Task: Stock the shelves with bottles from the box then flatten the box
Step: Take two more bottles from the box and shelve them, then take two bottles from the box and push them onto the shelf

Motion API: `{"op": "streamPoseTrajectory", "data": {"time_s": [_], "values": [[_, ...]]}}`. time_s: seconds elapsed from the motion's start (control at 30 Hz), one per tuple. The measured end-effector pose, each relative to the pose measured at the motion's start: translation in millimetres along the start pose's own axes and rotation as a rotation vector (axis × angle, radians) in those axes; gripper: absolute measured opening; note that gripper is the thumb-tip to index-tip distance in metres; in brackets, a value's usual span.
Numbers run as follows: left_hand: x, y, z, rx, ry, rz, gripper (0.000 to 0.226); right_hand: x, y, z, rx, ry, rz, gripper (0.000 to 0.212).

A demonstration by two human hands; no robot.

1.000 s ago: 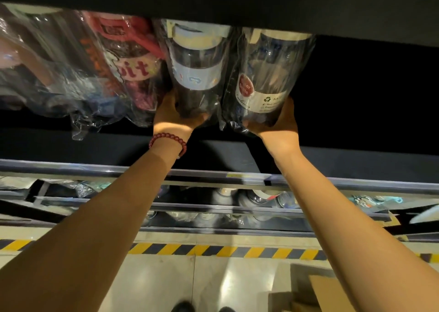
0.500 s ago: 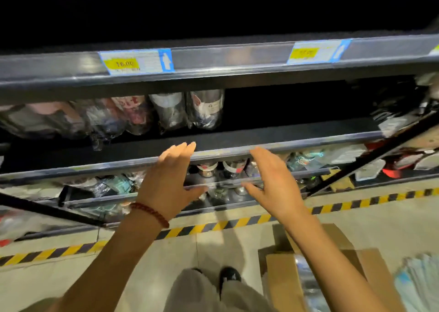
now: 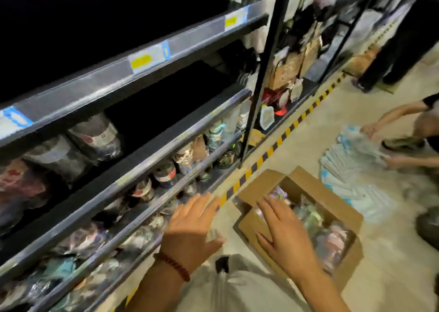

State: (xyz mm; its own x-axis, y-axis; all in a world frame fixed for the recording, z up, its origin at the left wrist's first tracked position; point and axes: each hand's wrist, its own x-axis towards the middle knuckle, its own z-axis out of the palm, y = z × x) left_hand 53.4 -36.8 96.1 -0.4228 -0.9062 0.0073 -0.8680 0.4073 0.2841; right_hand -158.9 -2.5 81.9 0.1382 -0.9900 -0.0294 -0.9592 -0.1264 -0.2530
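An open cardboard box [image 3: 256, 226] sits on the floor at the lower right, holding several plastic-wrapped bottles [image 3: 332, 240]. My right hand [image 3: 282, 235] hovers over the box's near side, fingers spread and holding nothing. My left hand [image 3: 192, 228], with a red bead bracelet on the wrist, is stretched out flat between the shelf and the box, also empty. Wrapped bottles [image 3: 95, 138] stand at the left of the middle shelf [image 3: 166, 150]; that shelf's right part is dark and bare.
Lower shelves [image 3: 152, 214] are packed with wrapped bottles. A black upright post [image 3: 261, 74] divides the racks. Yellow-black tape [image 3: 280, 140] marks the floor edge. At right, another person's hands [image 3: 373, 131] handle stacked white-blue packs [image 3: 351, 164]; someone stands further back.
Both hands let go of the two bottles on the middle shelf and drew back and down. My view swung right, and the hands now hover by the open box.
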Motion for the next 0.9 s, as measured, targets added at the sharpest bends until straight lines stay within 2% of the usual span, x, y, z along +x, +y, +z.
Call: {"op": "streamPoseTrajectory", "data": {"time_s": [0.1, 0.37, 0.63, 0.9], "values": [[-13.0, -6.4, 15.9, -0.017, -0.219, 0.056, 0.091, -43.9, -7.0, 11.7, 0.04, -0.015, 0.2, 0.065], [-33.8, 3.4, 51.5, 0.032, -0.464, 0.306, 0.088, -149.5, -38.2, 45.3, 0.106, 0.002, 0.628, 0.07], [9.4, 60.1, 68.9, 0.024, -0.495, 0.514, 0.089, -175.2, -8.8, 49.9, 0.171, 0.071, 0.824, 0.066], [102.7, 154.9, 97.4, 0.094, -0.52, 0.599, 0.094, -159.5, 109.9, 15.7, 0.216, 0.137, 0.86, 0.068]]}}
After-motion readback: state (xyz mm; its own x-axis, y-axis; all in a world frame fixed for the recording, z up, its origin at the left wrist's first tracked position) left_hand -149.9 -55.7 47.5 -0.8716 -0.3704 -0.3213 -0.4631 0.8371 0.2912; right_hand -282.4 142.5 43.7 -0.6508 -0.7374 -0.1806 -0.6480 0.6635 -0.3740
